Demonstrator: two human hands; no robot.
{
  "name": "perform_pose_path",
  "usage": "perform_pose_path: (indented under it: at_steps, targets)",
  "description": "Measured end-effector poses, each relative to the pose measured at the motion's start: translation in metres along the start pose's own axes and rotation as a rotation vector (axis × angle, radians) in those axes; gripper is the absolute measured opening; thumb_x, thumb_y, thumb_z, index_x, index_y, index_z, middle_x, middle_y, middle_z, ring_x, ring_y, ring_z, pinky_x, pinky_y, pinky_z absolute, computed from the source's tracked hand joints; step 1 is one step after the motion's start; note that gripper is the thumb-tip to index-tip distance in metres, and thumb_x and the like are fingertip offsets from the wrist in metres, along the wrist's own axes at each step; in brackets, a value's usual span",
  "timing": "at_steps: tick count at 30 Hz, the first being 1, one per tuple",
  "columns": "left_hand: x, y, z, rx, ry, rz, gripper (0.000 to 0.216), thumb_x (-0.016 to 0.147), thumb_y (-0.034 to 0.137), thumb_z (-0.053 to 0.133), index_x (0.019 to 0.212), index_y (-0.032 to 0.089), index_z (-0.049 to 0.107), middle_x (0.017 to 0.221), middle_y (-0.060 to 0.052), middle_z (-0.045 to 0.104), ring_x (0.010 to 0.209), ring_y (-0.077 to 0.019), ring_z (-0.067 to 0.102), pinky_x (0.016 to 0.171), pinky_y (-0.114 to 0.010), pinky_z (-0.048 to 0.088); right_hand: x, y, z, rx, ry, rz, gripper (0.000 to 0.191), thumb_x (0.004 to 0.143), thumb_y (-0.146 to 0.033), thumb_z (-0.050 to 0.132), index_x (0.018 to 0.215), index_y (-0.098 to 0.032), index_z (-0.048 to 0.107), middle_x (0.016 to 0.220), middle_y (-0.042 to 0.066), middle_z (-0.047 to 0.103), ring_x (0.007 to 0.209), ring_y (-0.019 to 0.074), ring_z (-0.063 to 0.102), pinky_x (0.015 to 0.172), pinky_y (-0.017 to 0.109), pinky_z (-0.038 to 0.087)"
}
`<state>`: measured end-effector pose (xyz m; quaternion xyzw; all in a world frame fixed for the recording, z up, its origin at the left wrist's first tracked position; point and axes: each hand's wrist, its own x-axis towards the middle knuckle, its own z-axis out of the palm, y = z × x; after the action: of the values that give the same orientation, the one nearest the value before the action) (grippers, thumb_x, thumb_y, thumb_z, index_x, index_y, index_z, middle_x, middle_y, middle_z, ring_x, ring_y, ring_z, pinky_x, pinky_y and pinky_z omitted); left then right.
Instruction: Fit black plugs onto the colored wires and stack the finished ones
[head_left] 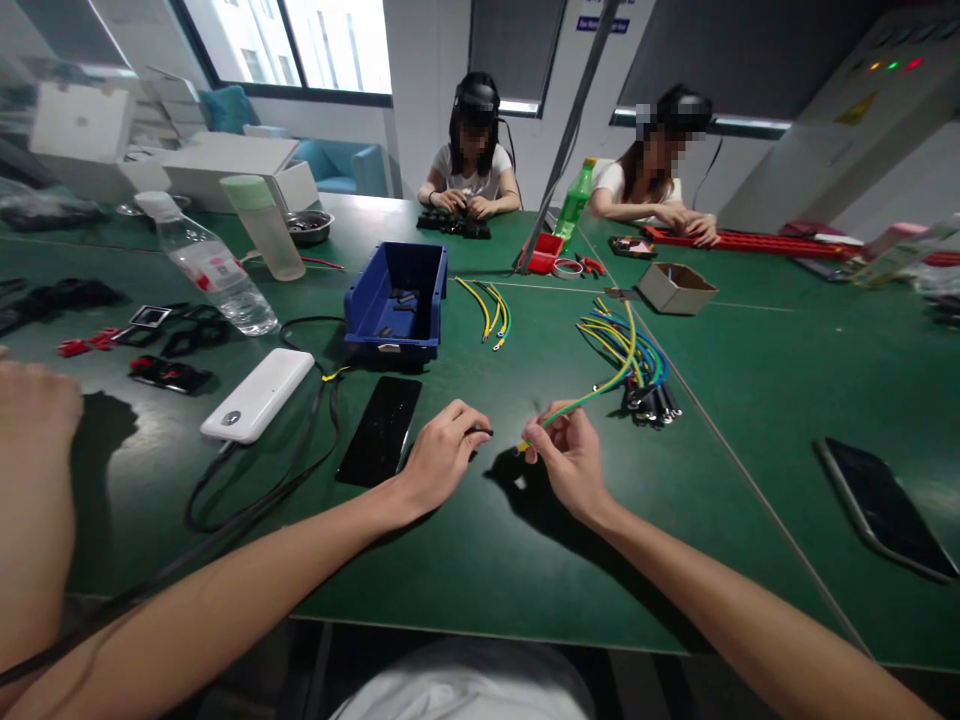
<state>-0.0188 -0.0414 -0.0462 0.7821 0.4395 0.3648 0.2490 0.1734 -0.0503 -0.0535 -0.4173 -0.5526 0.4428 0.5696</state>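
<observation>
My right hand (570, 455) is closed on a yellow-green wire (592, 396), close to its end with a metal terminal, which points left. The wire's other end arcs up and away over a bundle of wires (637, 350) with black-sleeved ends. My left hand (446, 450) pinches a small black piece (481, 431), which looks like a short sleeve; its tip points toward the wire's end, with a gap between them. Beyond my hands lie several loose yellow-green wires (491, 310). A blue bin (394, 345) beside them contains small black pieces (405, 298).
A black phone (379, 430) lies beside my left hand, near a white power bank (259, 395) with a cable. Bottles (225, 275) stand at left. Another person's arm (34, 480) rests at the left edge. A cardboard box (677, 290), another phone (885, 505) and two people opposite are in view.
</observation>
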Motion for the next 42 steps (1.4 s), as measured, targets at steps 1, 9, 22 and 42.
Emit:
perform_pose_path:
  at_steps: [1, 9, 22, 42]
  targets:
    - [0.000, 0.000, 0.000, -0.006, -0.003, 0.002, 0.008, 0.091, 0.014, 0.055, 0.091, 0.018, 0.062, 0.092, -0.003, 0.058, 0.085, -0.0158, 0.057, 0.078, -0.029, 0.045, -0.002, -0.001, -0.001, 0.020, -0.010, 0.006, 0.022, 0.086, -0.030, 0.066, 0.090, -0.024, 0.045, 0.075, -0.006, 0.059, 0.051, 0.0076, 0.056, 0.048, 0.021, 0.044]
    - [0.000, 0.001, 0.001, -0.021, 0.034, 0.056, 0.006, 0.090, 0.016, 0.059, 0.094, 0.018, 0.063, 0.091, -0.003, 0.058, 0.086, -0.0154, 0.057, 0.075, -0.027, 0.046, -0.007, -0.017, 0.001, 0.166, -0.031, 0.033, 0.021, 0.088, -0.028, 0.063, 0.084, -0.023, 0.043, 0.078, -0.006, 0.057, 0.054, 0.0075, 0.058, 0.053, 0.023, 0.045]
    - [0.001, 0.001, 0.000, -0.132, 0.102, 0.043, 0.006, 0.088, 0.022, 0.063, 0.091, 0.019, 0.067, 0.090, -0.004, 0.061, 0.081, -0.0147, 0.058, 0.070, -0.026, 0.045, -0.009, -0.025, 0.003, 0.168, 0.058, 0.052, 0.021, 0.084, -0.026, 0.068, 0.082, -0.022, 0.048, 0.080, -0.004, 0.060, 0.064, 0.0101, 0.064, 0.063, 0.025, 0.050]
    - [-0.001, 0.008, -0.002, -0.149, 0.156, 0.111, 0.008, 0.084, 0.020, 0.067, 0.091, 0.019, 0.070, 0.087, -0.004, 0.065, 0.082, -0.0152, 0.062, 0.075, -0.028, 0.051, -0.014, -0.032, 0.007, 0.194, 0.081, 0.080, 0.031, 0.077, -0.029, 0.075, 0.078, -0.022, 0.044, 0.077, -0.003, 0.065, 0.064, 0.0119, 0.066, 0.065, 0.027, 0.053]
